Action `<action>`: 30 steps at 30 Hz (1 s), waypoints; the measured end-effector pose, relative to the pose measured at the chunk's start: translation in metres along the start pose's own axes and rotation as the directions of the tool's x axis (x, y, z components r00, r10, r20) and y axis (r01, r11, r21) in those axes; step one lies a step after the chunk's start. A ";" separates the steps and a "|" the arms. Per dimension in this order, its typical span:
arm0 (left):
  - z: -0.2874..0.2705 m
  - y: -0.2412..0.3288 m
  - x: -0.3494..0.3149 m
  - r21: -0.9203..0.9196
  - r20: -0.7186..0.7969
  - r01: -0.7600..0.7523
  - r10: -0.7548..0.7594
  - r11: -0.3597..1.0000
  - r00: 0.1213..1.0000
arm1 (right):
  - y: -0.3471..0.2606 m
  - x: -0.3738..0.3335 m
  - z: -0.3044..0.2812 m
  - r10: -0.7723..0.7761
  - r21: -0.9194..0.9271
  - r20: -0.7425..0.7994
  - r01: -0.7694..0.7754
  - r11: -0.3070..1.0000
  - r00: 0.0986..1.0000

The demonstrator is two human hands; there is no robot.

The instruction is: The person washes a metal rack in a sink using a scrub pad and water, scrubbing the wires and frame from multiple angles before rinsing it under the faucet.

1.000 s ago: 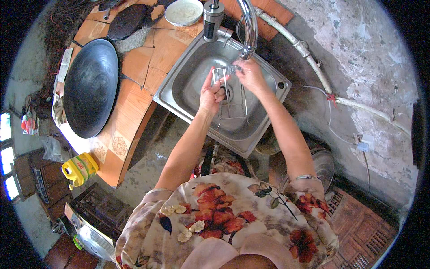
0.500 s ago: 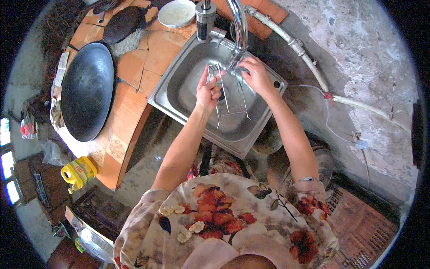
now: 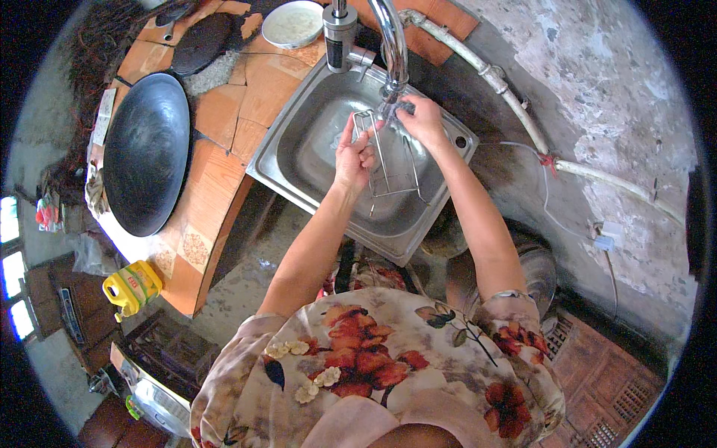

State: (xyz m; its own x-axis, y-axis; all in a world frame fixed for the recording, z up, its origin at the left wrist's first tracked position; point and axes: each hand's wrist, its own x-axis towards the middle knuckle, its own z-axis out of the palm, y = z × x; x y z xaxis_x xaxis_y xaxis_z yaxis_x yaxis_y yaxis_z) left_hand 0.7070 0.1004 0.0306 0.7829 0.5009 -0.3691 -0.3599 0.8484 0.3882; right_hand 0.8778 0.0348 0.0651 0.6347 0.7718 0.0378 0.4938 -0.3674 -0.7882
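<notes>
My left hand [image 3: 355, 159] is closed around one side of a thin metal wire rack [image 3: 396, 192], tilted over the basin of a stainless steel sink [image 3: 278, 179]. Its long legs extend down towards the near side of the basin. Right beneath the spout of the chrome faucet [image 3: 396, 52] is my right hand [image 3: 424, 121], with its fingers drawn together. Something greyish shows at those fingertips; splashing water blurs it, and I cannot make out what it is. The two hands are a small gap apart, near the rack's upper end.
Left of the sink, a large black wok [image 3: 146, 153] lies on the tiled counter [image 3: 213, 190]. A white bowl [image 3: 293, 24] and a dark round lid [image 3: 203, 43] sit farther back. A yellow jug [image 3: 133, 289] stands by the counter's near corner. A pipe [image 3: 515, 104] runs along the right wall.
My left hand and the rack have shifted slightly right, and the rack has turned a little. My right hand has moved slightly closer to the water under the spout.
</notes>
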 end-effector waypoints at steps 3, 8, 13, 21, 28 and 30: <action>-0.001 0.002 0.001 0.061 -0.026 -0.004 0.006 0.998 1.000 | -0.008 0.004 -0.001 0.405 0.550 0.290 -0.497 0.672 0.867; -0.007 -0.013 -0.003 0.309 0.131 0.022 -0.066 0.951 0.989 | -0.010 0.016 0.013 0.528 0.535 0.547 -0.756 0.377 0.650; -0.021 -0.009 -0.012 0.653 0.286 -0.059 -0.174 0.755 0.942 | -0.015 0.004 0.011 0.466 0.570 0.555 -0.723 0.391 0.689; 0.012 0.068 -0.037 0.754 -0.150 0.356 -0.383 0.552 0.912 | -0.013 -0.058 0.023 0.234 0.449 0.296 -0.351 0.822 0.926; 0.007 0.043 -0.012 0.610 -0.300 0.331 -0.177 0.720 0.937 | -0.038 -0.113 0.060 -0.133 0.191 0.054 0.120 0.974 0.990; 0.007 0.034 -0.021 0.570 -0.214 0.174 -0.059 0.803 0.975 | -0.037 -0.117 0.061 -0.198 0.167 0.058 0.186 0.968 0.979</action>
State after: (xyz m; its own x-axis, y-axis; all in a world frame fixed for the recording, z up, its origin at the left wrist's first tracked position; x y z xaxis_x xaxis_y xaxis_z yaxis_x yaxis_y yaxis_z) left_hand 0.6817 0.1180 0.0574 0.6759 0.4750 -0.5635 0.1368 0.6705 0.7292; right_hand 0.7492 -0.0109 0.0524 0.4888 0.8581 0.1571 0.4968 -0.1259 -0.8587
